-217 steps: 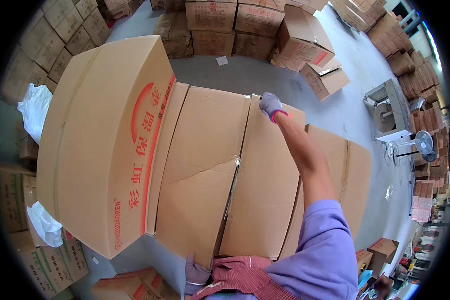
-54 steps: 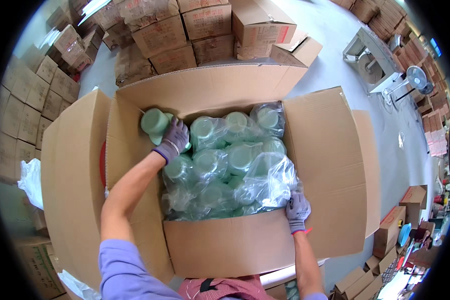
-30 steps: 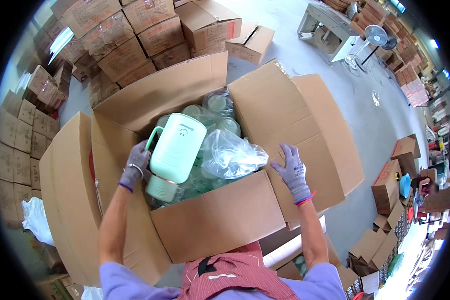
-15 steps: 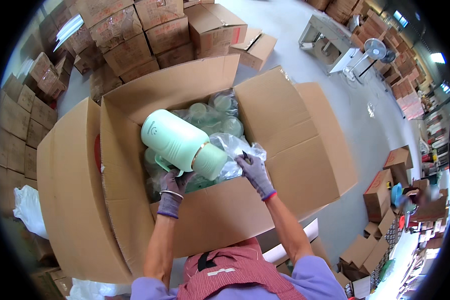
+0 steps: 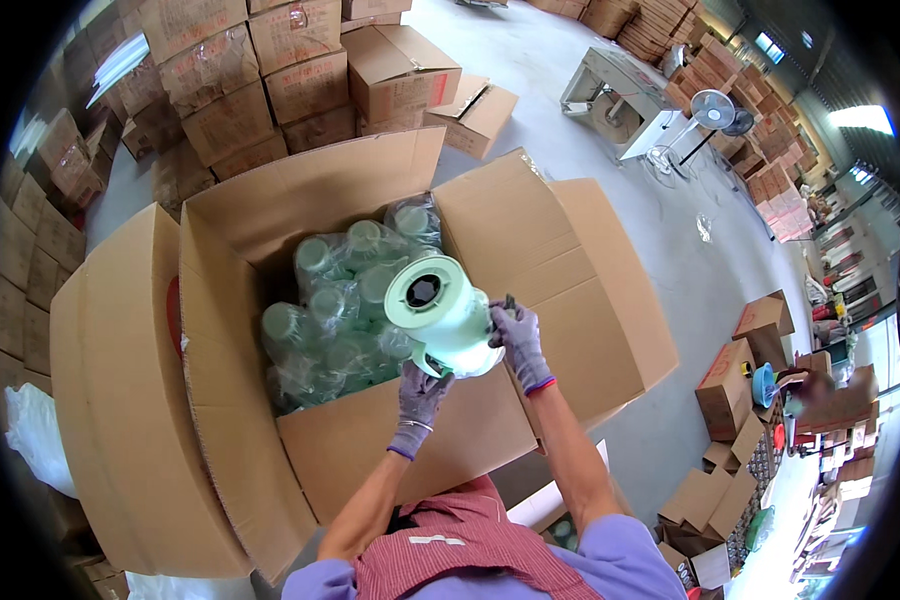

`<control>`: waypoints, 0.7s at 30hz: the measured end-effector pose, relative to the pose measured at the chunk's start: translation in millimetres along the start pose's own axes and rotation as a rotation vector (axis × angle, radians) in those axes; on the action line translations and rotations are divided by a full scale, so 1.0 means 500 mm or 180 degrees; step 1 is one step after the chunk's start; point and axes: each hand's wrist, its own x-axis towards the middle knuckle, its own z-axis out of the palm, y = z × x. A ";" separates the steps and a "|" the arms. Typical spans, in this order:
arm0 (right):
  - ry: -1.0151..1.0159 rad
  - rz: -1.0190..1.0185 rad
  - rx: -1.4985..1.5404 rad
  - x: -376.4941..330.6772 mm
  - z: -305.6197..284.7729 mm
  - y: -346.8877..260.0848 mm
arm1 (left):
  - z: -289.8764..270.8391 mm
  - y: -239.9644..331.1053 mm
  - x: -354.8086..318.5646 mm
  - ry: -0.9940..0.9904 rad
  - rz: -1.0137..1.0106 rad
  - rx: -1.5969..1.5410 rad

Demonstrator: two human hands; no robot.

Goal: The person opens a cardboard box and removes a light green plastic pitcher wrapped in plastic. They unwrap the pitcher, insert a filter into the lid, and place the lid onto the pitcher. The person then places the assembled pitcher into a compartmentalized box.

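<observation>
Left hand (image 5: 423,393), gloved in grey: fingers curled around the handle (image 5: 419,356) of one mint-green vacuum flask (image 5: 455,325); fingertips partly hidden. Right hand (image 5: 518,340), likewise gloved: fingers bent against the flask's right side, a small dark object showing at their tips; whether they close firmly on either cannot be told.

Flask: held in the air above the near edge of an open carton (image 5: 405,430), tilted, its round base (image 5: 405,302) with dark centre turned up toward the viewer. Handling, as judged: rigid shell, moderate weight, smooth and apt to slip in a glove; the liner possibly breakable if knocked. Best holds: the handle with one hand, the body steadied by the other.

Carton contents: green-topped flasks in clear plastic bags (image 5: 330,302), closely packed.

Beyond: stacked cartons (image 5: 225,97), upper left; floor fan (image 5: 712,108), upper right.

Changes against the frame half a second ago: flask shifted rightward and turned from broadside to base-up; right hand, then apart at the plastic, now touches the flask; left hand moved right, handle retained.
</observation>
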 end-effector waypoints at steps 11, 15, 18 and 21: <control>-0.0317 -0.0547 0.0018 -0.065 0.045 -0.190 | 0.012 0.153 0.052 -0.0176 0.1535 0.3024; -0.0274 -0.0628 0.0115 -0.070 0.064 -0.222 | 0.000 0.117 0.066 -0.0309 -0.0127 0.0304; -0.0394 -0.0728 0.0155 -0.073 0.051 -0.229 | -0.009 0.132 0.056 -0.0466 0.0400 0.0797; -0.0308 -0.0739 -0.0177 -0.058 0.033 -0.236 | -0.006 0.158 0.051 -0.0363 0.0816 0.1399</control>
